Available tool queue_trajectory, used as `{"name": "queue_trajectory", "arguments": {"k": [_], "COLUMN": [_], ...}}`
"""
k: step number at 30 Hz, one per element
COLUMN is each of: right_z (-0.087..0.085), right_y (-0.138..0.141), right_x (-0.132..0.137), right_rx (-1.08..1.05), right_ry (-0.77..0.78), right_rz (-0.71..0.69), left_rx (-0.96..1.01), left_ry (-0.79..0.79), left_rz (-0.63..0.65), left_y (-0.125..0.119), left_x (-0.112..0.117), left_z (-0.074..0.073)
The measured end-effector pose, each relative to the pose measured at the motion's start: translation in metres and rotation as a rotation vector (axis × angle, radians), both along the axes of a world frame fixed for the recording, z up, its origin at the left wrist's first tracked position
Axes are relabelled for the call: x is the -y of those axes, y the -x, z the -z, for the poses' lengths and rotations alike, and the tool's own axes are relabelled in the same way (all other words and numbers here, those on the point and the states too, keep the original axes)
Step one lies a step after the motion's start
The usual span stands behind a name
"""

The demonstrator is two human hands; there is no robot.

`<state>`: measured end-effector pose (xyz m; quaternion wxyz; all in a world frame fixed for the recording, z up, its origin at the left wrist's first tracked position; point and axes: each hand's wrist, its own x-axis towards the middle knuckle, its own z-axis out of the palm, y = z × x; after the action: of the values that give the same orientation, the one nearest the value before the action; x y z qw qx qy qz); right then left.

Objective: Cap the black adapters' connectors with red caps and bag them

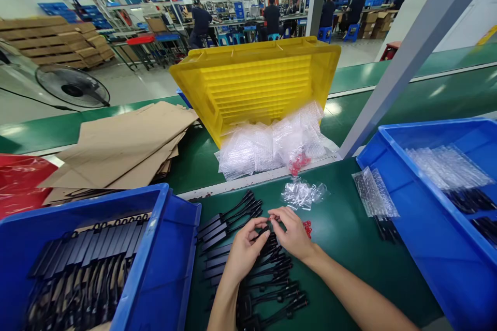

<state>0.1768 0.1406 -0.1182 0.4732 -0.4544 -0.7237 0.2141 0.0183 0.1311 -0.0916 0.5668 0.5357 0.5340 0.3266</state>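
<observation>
My left hand [248, 249] is closed, its thumb and fingers around the black end of a cable [265, 229]. Against it, my right hand [290, 232] pinches at the same cable end; whatever small piece is between its fingertips is too hidden to name. Under and beside both hands lie several black cables with flat rectangular boxes [216, 259], laid side by side. Small red pieces [307, 228] lie just behind my right hand. A heap of clear plastic caps [302, 194] sits a little farther back.
Blue bins stand at left [165, 248] and right [388, 186], both holding black cables. A tipped yellow crate [256, 54] spills bubble bags [252, 147]. Cardboard sheets [128, 139] lie behind the left bin. A grey post [404, 57] rises at right.
</observation>
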Motion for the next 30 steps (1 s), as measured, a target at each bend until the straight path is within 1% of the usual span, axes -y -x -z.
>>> {"name": "queue_trajectory", "arguments": {"k": [3,7,11,18,22,24,26,30], "right_z": [0.000,-0.001,0.001,0.004,0.001,0.001,0.004,0.019], "right_y": [0.001,0.001,0.000,0.001,0.004,0.005,0.006,0.002], "right_x": [0.001,0.002,0.001,0.003,0.006,0.008,0.010,0.008], "right_rx": [0.013,0.034,0.059,0.161,0.170,0.157,0.144,0.150], "right_ry": [-0.007,-0.030,-0.065,-0.109,-0.142,-0.157,-0.172,-0.229], "right_rz": [-0.037,-0.069,-0.072,-0.061,-0.047,-0.055,-0.058,-0.053], "left_rx": [0.002,0.041,0.062,0.070,0.051,-0.011,-0.088,-0.221], "left_ry": [0.018,0.053,0.071,0.051,0.036,-0.003,-0.076,-0.203], "left_rz": [0.004,0.009,-0.022,-0.078,-0.098,-0.106,-0.101,-0.171], "left_y": [0.000,0.000,-0.001,-0.003,-0.006,-0.007,-0.009,-0.012], "left_x": [0.000,0.000,0.000,-0.001,-0.001,0.001,0.005,0.010], "left_z": [-0.002,0.000,0.003,-0.001,0.003,0.006,0.009,0.012]}}
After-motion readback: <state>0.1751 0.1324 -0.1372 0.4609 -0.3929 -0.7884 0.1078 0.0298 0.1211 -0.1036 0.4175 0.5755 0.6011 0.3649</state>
